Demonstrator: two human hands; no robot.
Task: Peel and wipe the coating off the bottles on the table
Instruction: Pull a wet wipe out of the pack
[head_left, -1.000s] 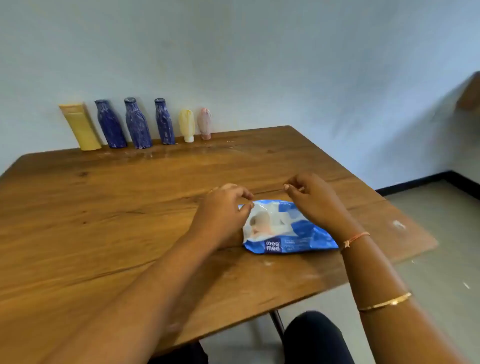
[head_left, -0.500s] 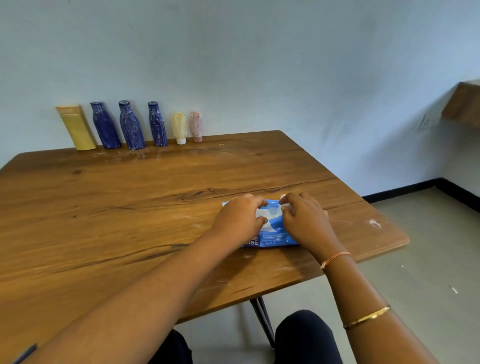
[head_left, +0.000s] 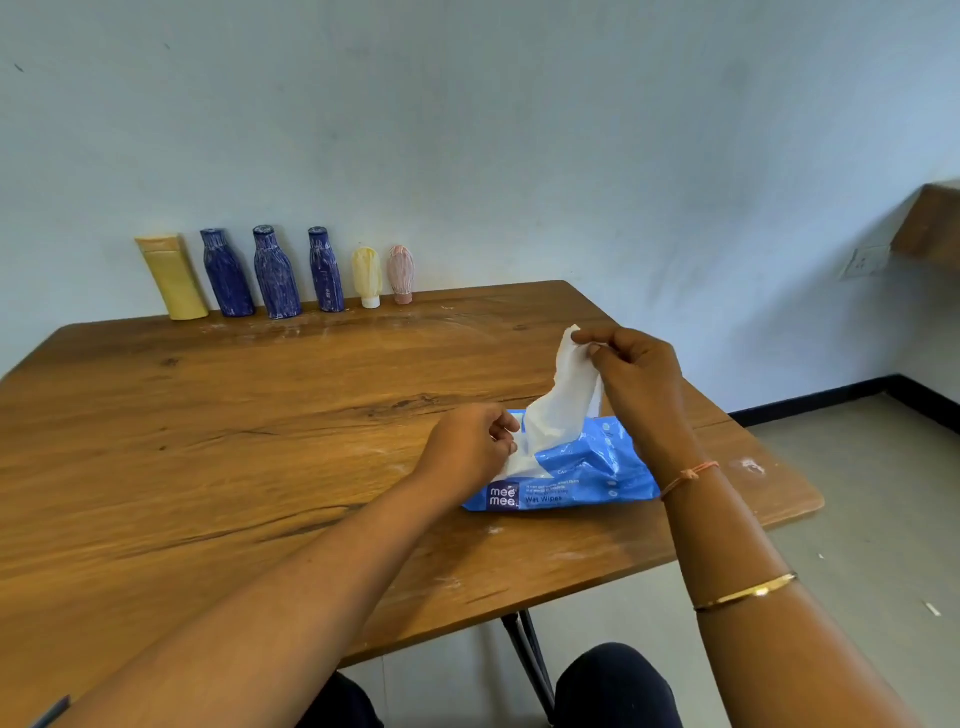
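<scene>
A blue pack of wet wipes (head_left: 587, 475) lies on the wooden table (head_left: 218, 426) near its right side. My right hand (head_left: 636, 379) pinches a white wipe (head_left: 563, 400) and holds it up, its lower end still in the pack. My left hand (head_left: 470, 441) rests on the pack's left end, fingers at its opened white flap. Against the far wall stand several coated bottles: a yellow tube (head_left: 174, 278), three blue bottles (head_left: 226, 274) (head_left: 275, 274) (head_left: 325, 271), a small cream bottle (head_left: 367, 278) and a small pink bottle (head_left: 400, 274).
White flecks and smears mark the table top near the bottles and near the pack. The table's right edge (head_left: 779, 457) ends over a grey floor. A wooden shelf (head_left: 930, 223) juts from the wall at the far right. My knees show under the near edge.
My right hand has risen from the pack, drawing a white wipe up out of it. My left hand stays at the pack's left end.
</scene>
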